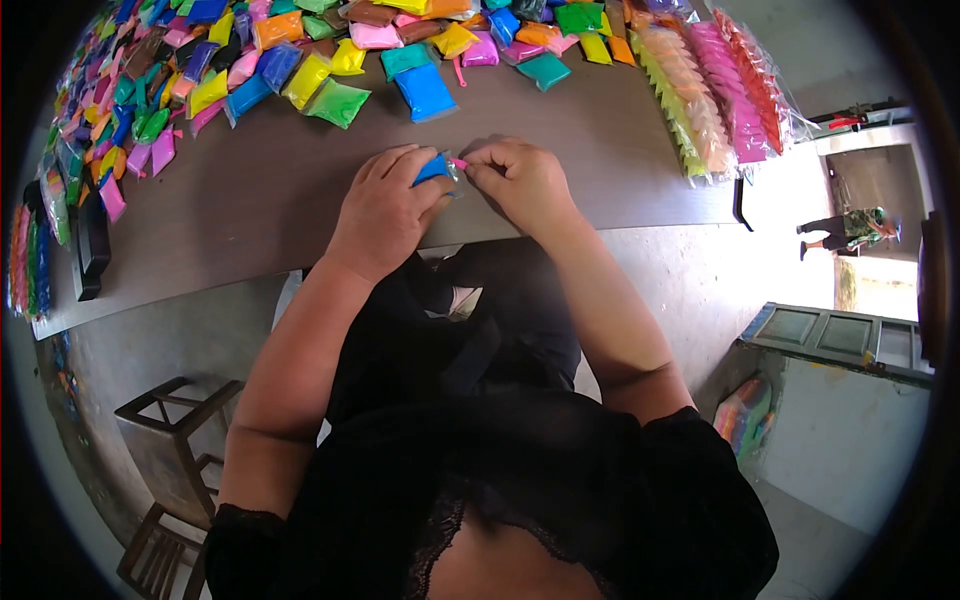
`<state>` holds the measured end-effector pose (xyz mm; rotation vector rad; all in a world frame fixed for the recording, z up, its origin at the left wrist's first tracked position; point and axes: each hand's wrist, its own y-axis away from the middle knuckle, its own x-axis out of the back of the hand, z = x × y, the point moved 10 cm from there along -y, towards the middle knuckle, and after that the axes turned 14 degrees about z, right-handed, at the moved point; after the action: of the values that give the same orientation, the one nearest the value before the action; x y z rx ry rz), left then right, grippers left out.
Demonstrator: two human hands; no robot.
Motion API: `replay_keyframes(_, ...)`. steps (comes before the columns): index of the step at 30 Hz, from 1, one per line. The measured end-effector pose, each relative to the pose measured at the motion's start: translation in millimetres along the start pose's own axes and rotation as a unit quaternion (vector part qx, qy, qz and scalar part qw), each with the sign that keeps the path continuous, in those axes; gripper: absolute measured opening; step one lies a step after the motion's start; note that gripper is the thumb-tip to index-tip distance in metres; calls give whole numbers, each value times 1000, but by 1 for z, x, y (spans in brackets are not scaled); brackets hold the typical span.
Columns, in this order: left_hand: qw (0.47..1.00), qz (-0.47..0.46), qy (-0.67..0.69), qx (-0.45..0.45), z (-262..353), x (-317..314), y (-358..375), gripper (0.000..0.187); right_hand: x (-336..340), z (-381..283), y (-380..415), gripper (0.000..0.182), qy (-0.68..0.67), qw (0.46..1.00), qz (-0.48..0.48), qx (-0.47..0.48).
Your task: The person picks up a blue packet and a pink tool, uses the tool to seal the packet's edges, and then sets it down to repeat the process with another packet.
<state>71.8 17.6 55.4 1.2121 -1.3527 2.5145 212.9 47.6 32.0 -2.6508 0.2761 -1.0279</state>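
My left hand point(385, 208) is closed around a small clear packet with blue filling point(432, 170), held over the front part of the table. Its fingers hide much of the packet. My right hand point(525, 182) pinches a small pink piece point(459, 163) at the packet's clear right edge; most of that piece is hidden, so its kind does not show. Beyond my hands, a larger blue packet point(425, 93) and a green packet point(338, 103) lie flat on the brown table point(270, 180).
Many colourful packets point(280, 30) are heaped along the far and left side. Stacked strips of clear-wrapped pink pieces point(730, 90) lie at the right end. Wooden stools point(165, 440) stand lower left. A person point(855, 230) is outside the doorway.
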Motion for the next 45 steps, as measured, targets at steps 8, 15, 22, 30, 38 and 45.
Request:
replay_keyframes(8,1000,-8,-1,10,-2,-2,1,23,-2,4,-1,12,0,1000,-15,-16)
replay_keyframes(15,999,-30,-23,-19,-3,-6,1,15,1,-22,-1,9,129,982,30,136)
replay_keyframes(22,999,1,-52,-12,-2,9,1,18,-1,-34,2,6,144,961,48,229)
replay_keyframes(30,997,-15,-70,-33,-7,11,7,12,1,-39,6,6,116,965,75,221)
replay_keyframes(38,998,5,-55,-21,-7,13,8,10,0,-30,5,7,115,977,63,168)
replay_keyframes(45,999,-2,-32,-23,-10,14,8,11,-4,-32,5,6,124,978,55,161)
